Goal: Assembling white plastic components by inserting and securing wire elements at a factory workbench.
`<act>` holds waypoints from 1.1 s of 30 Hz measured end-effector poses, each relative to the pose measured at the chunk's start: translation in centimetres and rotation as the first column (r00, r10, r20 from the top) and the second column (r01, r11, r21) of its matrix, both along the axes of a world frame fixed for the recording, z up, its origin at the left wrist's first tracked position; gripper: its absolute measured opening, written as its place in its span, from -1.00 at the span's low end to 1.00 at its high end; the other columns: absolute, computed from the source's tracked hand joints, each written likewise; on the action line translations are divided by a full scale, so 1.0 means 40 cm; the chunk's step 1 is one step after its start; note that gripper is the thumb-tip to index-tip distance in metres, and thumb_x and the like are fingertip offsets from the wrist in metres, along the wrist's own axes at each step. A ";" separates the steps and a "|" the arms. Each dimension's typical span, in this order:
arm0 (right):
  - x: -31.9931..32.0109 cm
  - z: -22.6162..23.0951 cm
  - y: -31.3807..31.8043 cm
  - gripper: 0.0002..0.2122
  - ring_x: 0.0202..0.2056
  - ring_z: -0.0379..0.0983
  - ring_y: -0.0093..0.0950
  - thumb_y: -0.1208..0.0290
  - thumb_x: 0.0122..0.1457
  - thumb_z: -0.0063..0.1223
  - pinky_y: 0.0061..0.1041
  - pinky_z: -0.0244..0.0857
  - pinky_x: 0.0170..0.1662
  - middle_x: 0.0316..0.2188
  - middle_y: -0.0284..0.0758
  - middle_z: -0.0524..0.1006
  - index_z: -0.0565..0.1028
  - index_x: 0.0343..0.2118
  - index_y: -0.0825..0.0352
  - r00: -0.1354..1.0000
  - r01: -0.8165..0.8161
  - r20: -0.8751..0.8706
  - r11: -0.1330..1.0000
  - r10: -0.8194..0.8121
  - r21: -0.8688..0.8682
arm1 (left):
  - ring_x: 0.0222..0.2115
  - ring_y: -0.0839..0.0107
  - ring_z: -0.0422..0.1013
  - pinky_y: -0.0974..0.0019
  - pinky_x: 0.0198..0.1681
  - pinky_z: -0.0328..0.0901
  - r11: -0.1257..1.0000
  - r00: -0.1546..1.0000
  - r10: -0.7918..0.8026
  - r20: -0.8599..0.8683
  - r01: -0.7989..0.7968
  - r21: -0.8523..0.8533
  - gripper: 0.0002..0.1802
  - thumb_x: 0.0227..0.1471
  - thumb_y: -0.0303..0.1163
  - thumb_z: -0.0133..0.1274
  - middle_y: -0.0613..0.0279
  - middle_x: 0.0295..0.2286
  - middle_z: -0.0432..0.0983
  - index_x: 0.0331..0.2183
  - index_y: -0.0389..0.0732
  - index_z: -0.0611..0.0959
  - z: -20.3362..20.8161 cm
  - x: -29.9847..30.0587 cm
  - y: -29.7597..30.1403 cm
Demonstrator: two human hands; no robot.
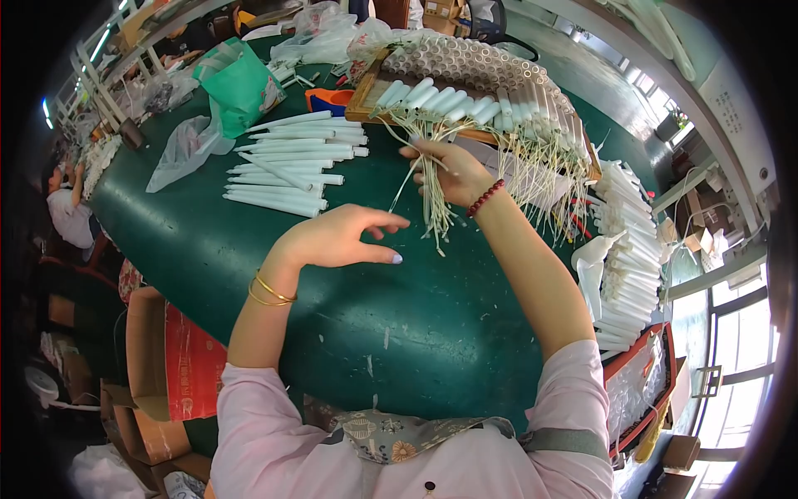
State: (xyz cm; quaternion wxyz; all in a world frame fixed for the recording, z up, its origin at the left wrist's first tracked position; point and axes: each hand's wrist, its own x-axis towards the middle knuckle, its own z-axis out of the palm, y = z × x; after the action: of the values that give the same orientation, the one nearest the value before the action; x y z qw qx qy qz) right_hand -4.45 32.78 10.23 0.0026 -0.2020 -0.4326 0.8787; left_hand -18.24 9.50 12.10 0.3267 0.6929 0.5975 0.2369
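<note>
held pale wires [435,200] in the right hand [455,170] at the front of the wooden tray [361,104] and poised the left hand [332,238], loosely spread, over the green surface [407,324].

Windows [742,341]: I see daylight at right, the panes washed nearly white.
Tube lights [100,43]: bright streaks, upper left.
Table [432,333]: soft sheen; faint shadow below the left hand [332,237].
Picture rim: straight edges bow, and black corners close my view.
</note>
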 end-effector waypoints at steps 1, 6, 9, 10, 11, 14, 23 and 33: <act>-0.008 0.003 -0.023 -0.73 -0.42 0.37 -0.52 0.21 0.47 -0.01 -0.42 0.33 -0.30 -0.41 -0.45 0.45 0.58 -0.05 0.31 0.989 0.131 0.057 0.990 -0.133 0.047 | -0.13 0.24 0.60 0.22 0.01 0.46 1.000 1.000 -0.008 0.023 0.008 -0.029 -0.33 0.16 -0.05 0.31 0.00 -0.05 0.67 0.16 -0.26 0.62 -0.008 -0.004 -0.015; 0.005 0.052 0.023 -0.78 -0.62 0.02 -0.71 0.29 0.54 -0.15 -0.64 -0.06 -0.57 -0.59 -0.61 0.18 0.47 0.01 0.28 0.995 0.039 0.089 0.989 -0.052 0.142 | -0.14 0.30 0.61 0.26 0.01 0.47 0.994 0.990 -0.076 0.122 0.085 -0.066 -0.41 0.21 -0.14 0.28 0.04 -0.06 0.67 0.16 -0.26 0.62 -0.038 0.002 -0.047; 0.007 0.164 0.015 -0.76 -0.64 -0.06 -0.75 0.26 0.56 -0.22 -0.66 -0.15 -0.60 -0.61 -0.64 0.11 0.43 0.02 0.29 0.995 0.079 0.042 0.961 -0.093 0.266 | -0.11 0.36 0.60 0.27 0.05 0.46 0.991 0.963 -0.073 0.259 0.099 -0.091 -0.48 0.23 -0.25 0.26 0.09 -0.06 0.67 0.15 -0.27 0.63 -0.050 0.019 -0.082; 0.013 0.202 0.031 -0.75 -0.64 -0.05 -0.74 0.25 0.56 -0.24 -0.66 -0.13 -0.60 -0.60 -0.64 0.13 0.43 0.03 0.29 0.995 0.095 -0.012 0.940 -0.096 0.327 | -0.11 0.36 0.60 0.27 0.05 0.46 0.990 0.962 -0.081 0.259 0.108 -0.089 -0.48 0.23 -0.25 0.26 0.09 -0.06 0.67 0.15 -0.27 0.63 -0.047 0.029 -0.089; 0.016 0.243 0.042 -0.75 -0.64 -0.04 -0.74 0.25 0.56 -0.22 -0.66 -0.12 -0.60 -0.59 -0.63 0.15 0.43 0.03 0.29 0.994 0.101 -0.070 0.933 -0.082 0.346 | -0.08 0.35 0.59 0.26 0.09 0.45 0.984 0.947 -0.085 0.309 0.128 -0.122 -0.47 0.22 -0.30 0.27 0.07 -0.03 0.66 0.17 -0.27 0.61 -0.044 0.039 -0.102; 0.019 0.381 -0.022 -0.75 -0.64 0.05 -0.74 0.26 0.55 -0.20 -0.67 -0.06 -0.59 -0.56 -0.60 0.22 0.43 0.04 0.31 0.985 0.129 -0.160 0.874 -0.060 0.468 | -0.04 0.31 0.59 0.23 0.13 0.43 0.975 0.938 -0.146 0.313 0.190 -0.114 -0.44 0.19 -0.34 0.30 0.03 0.01 0.65 0.18 -0.28 0.60 -0.019 0.063 -0.183; 0.108 0.514 -0.136 -0.71 -0.62 0.24 -0.74 0.24 0.55 -0.20 -0.68 0.28 -0.60 -0.57 -0.54 0.30 0.45 0.01 0.37 0.775 -0.380 -0.344 0.826 0.530 0.417 | 0.02 0.12 0.56 0.06 0.12 0.41 0.876 0.526 -0.305 0.794 -0.171 0.450 -0.51 0.40 -0.07 0.00 -0.06 -0.03 0.64 0.05 -0.31 0.63 0.061 -0.164 -0.368; 0.130 0.146 -0.462 -0.65 -0.73 0.39 -0.56 0.16 0.50 -0.07 -0.55 0.24 -0.67 -0.66 -0.34 0.49 0.52 -0.22 0.41 0.830 -0.543 -0.001 0.808 0.558 0.228 | 0.09 0.34 0.50 0.23 0.24 0.26 0.879 0.820 0.334 0.465 -0.449 0.160 -0.42 0.47 -0.02 -0.18 0.14 0.02 0.64 0.08 -0.32 0.67 -0.054 -0.183 -0.223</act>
State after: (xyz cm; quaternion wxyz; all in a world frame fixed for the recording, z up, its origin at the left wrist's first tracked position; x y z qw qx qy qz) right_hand 0.75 14.32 16.08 -0.2152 -0.0368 -0.5659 0.7951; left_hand -25.54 0.57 9.96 0.2974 0.5224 0.6058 0.5212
